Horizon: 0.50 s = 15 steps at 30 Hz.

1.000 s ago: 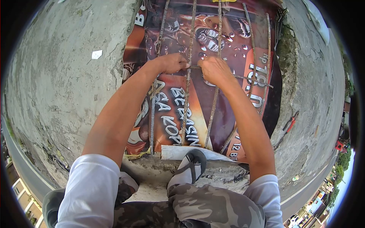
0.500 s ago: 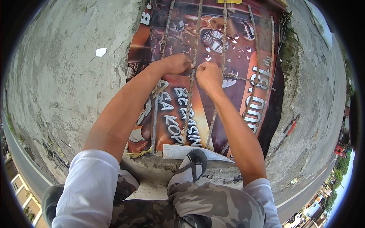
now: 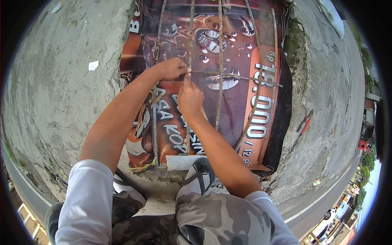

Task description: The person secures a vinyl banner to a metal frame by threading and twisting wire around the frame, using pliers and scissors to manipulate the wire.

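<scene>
Several long rusty steel rods run away from me over a printed banner, and a crosswise rod passes over or under them. My left hand is closed at the spot where the crosswise rod meets the second long rod. Its fingertips pinch there, but what lies between them is too small to make out. Just below, my right hand has its fingers pressed together, fingertips pointing up and touching the same crossing. Whatever it may pinch is hidden.
Red-handled pliers lie on the concrete to the right. A white scrap rests on the left. My sandalled foot stands at the banner's near edge, beside a pale board.
My right hand has moved left and toward me, its fingers now pointing up at the crossing. My left hand stays near the same crossing. The whole view has shifted right.
</scene>
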Available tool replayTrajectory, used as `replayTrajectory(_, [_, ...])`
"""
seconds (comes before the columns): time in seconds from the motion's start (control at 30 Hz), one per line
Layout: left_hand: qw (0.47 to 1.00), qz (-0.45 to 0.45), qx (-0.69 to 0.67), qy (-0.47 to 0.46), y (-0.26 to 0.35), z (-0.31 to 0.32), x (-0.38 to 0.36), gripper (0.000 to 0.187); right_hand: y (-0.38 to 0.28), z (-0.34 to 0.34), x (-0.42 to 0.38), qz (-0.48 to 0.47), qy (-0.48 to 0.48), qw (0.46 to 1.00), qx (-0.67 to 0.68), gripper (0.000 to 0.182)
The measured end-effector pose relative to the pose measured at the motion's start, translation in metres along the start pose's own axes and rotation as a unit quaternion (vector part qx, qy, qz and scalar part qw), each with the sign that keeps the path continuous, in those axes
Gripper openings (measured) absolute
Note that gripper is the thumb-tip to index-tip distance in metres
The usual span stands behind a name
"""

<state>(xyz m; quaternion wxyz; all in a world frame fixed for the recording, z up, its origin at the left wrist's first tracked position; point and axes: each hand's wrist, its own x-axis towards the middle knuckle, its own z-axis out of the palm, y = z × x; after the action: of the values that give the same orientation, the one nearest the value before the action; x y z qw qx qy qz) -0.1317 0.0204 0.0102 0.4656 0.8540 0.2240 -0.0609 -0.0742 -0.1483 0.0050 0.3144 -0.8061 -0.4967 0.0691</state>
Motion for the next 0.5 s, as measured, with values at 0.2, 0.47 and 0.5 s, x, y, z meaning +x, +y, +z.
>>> replayTrajectory(0.2, [0.999, -0.026, -0.018, -0.016, 0.013, -0.006, -0.002, 0.042, 0.001, -0.004, 0.001, -0.005, -0.038, 0.999, -0.035, 0.036])
replayTrajectory(0.47, [0.999, 0.012, 0.049, 0.016, 0.005, 0.001, -0.001, 0.044, 0.045, -0.004, -0.013, 0.180, -0.020, 0.934, 0.309, 0.040])
replayTrajectory(0.5, [0.998, 0.012, 0.051, 0.019, 0.003, 0.002, 0.000, 0.044, 0.044, -0.002, -0.009, 0.193, -0.054, 0.918, 0.341, 0.040])
